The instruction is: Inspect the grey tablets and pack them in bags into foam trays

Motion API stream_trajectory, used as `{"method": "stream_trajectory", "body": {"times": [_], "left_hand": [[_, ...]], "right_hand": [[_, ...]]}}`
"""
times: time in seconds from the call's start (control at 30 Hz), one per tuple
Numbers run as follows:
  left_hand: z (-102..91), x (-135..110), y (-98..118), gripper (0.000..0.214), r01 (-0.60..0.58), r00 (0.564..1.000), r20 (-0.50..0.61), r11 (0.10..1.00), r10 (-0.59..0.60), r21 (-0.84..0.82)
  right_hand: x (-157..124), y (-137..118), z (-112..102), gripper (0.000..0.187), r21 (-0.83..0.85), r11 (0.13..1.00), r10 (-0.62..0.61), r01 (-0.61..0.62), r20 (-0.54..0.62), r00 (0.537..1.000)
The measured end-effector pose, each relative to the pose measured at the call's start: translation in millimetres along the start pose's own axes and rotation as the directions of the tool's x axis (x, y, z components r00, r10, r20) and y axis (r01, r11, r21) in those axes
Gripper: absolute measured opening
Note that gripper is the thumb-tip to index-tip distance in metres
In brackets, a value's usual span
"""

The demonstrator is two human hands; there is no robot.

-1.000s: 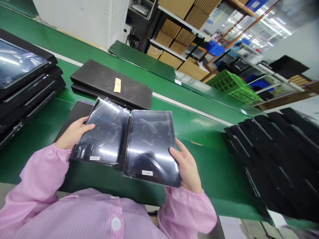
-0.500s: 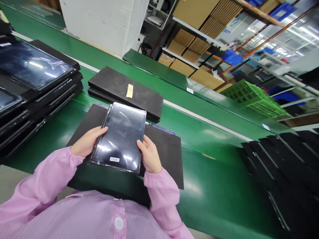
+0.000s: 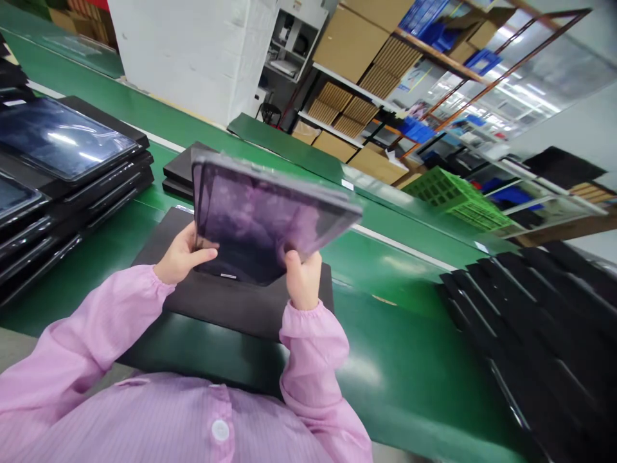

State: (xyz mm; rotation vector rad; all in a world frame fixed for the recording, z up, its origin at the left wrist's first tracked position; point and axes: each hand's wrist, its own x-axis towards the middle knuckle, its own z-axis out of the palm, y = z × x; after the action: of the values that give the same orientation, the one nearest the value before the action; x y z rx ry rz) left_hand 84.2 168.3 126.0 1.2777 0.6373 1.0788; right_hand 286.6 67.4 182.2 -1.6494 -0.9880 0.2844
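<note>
1. Black, glossy panels (image 3: 255, 222) hang over the dark board (image 3: 231, 308) on the green table (image 3: 395, 360), tilted up, with a reflective face toward you; more than one seems layered, though blur hides the count.
2. Your left grip (image 3: 187, 256) is closed on their left edge near the bottom, thumb across the front; your right grip (image 3: 304, 276) clasps the lower right, thumb up front, fingers mostly hidden.
3. Expect them to be stiff and thin, probably light singly, weightier together.
4. Such shiny surfaces are likely slippery, and the layers could slide over each other; squeeze them as one from opposite edges.
5. Treat the faces as fragile: press near the borders, away from the middle, and spare the corners any knock.
</note>
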Motion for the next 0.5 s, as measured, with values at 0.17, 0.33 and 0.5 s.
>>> {"method": "stream_trajectory", "body": {"times": [0.17,0.33,0.5], "left_hand": [[7.1,-9,9,0.034,-0.054,0.982,0.189,0.983,0.021,0.174],[39.2,-37,31,0.040,-0.281,0.953,-0.061,0.941,0.297,0.191],[62.8,-20,57,0.069,-0.458,0.875,-0.092,0.875,0.475,0.155]], "right_hand": [[-7,15,-7,0.046,0.272,0.956,0.125,-0.110,-0.037,0.991],[-22,7,-11,0.036,0.261,0.964,0.039,-0.048,0.040,0.998],[-57,11,10,0.040,0.250,0.968,0.047,-0.008,-0.152,0.987]]}}
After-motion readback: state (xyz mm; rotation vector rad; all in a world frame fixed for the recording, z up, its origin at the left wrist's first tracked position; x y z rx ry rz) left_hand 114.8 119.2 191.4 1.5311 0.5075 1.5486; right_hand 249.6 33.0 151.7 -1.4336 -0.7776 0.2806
